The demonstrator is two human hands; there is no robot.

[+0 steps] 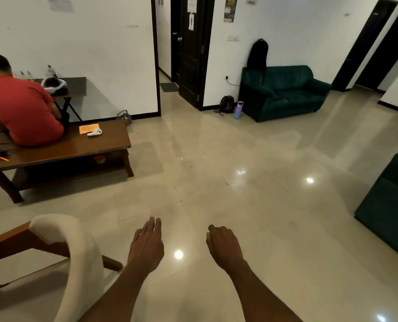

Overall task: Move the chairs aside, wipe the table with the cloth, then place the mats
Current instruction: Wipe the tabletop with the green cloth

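Fingers of left hand (147, 245) straight, right hand (223, 246) loosely curled, both holding nothing over the floor (251, 194).

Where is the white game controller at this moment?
The white game controller lies on the wooden coffee table at the left, touching an orange paper, right of the seated person in red.

Both hands are held empty over the floor: left hand (147, 245) extended, right hand (223, 245) loosely curled, chair (77, 252) just left of the left hand.
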